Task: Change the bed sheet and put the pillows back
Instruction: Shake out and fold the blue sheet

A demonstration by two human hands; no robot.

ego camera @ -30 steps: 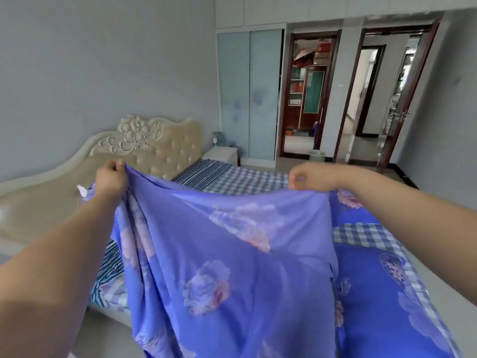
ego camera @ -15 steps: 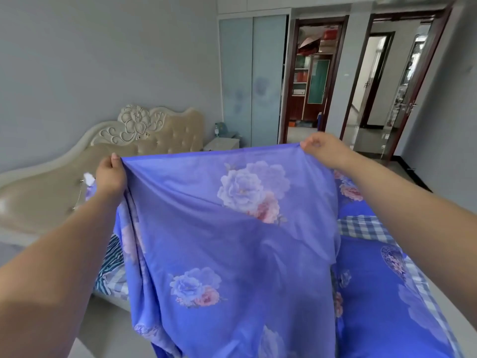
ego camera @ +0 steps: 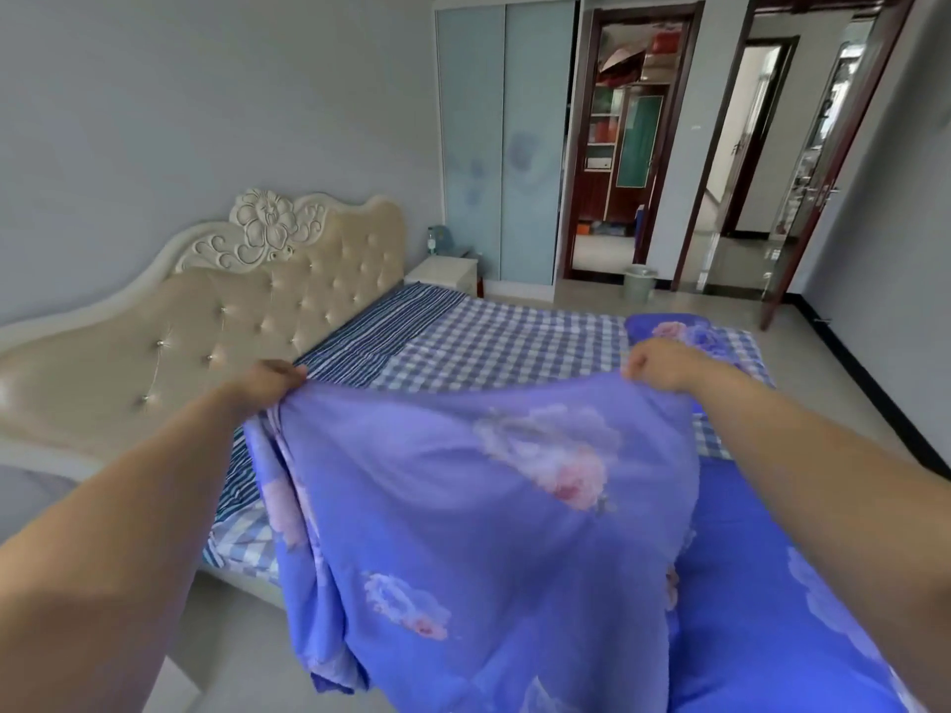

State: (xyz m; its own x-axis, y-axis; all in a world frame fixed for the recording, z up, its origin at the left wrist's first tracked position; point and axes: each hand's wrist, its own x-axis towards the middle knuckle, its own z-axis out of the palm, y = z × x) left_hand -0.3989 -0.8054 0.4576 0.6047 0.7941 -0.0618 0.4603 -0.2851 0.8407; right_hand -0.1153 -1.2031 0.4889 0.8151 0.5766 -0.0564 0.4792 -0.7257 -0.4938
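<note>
Held out over the near edge of the bed: a purple-blue cotton sheet printed with pale pink and lilac flowers (ego camera: 463,506), billowing in the middle and hanging down past the mattress side toward the floor. Gripped at its upper left corner by the left hand (ego camera: 267,385), fingers curled and bunched round a fold of cloth; gripped at its upper right corner by the right hand (ego camera: 656,365), fingers closed in a fist on the hem. Both bare forearms stretched forward, well apart, the top edge of the sheet sagging between them.

Beneath, a mattress covered in blue-and-white checked fabric (ego camera: 504,342), with a dark blue striped band along the head edge. More of the same flowered purple-blue cloth spread flat over the right side of the bed, near the foot-side corner. At the far right corner, a flowered purple-blue pillow (ego camera: 679,329) lying on the checked cover.

Along the left edge, a cream tufted headboard with a carved flower crest (ego camera: 267,280). Beyond the far corner, a small white bedside cabinet (ego camera: 445,272), pale blue sliding wardrobe doors (ego camera: 504,141), two dark-framed open doorways, and a pale green plastic bin (ego camera: 639,281) on the floor.
</note>
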